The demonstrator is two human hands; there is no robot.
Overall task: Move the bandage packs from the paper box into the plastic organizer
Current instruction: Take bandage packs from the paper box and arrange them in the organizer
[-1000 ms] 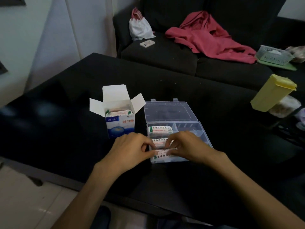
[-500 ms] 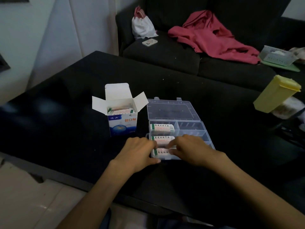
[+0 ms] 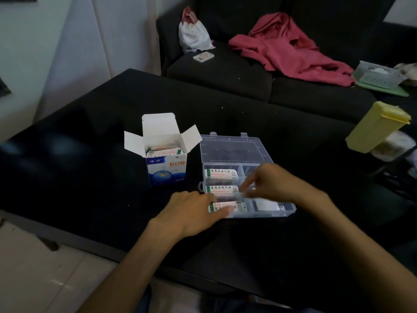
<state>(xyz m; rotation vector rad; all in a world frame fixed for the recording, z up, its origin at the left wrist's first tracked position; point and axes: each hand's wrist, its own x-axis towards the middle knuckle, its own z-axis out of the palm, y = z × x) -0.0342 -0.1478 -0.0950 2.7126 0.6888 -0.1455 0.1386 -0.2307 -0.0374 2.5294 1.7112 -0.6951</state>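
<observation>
Packs: three seated in organizer (image 3: 286, 210) left cells, more upright in box (image 3: 165, 164) just left. Left hand (image 3: 194, 213) flat, fingertips pressing nearest pack (image 3: 226, 206). Right hand (image 3: 274, 185) blurred over middle pack (image 3: 223, 190), loose, holds nothing. Advice: press pack flush below divider, then pinch next one by top edge, box steadied.

Left hand (image 3: 191, 213): palm down, low, fingers extended and relaxed, pointing to the right, fingertips (image 3: 228, 210) pressed flat. Left forearm runs up from the lower left edge. Right hand (image 3: 275, 184): raised slightly, fingers loosely bent, index pointing left and down; motion blur obscures its fingertips. Right forearm enters from the lower right.
</observation>
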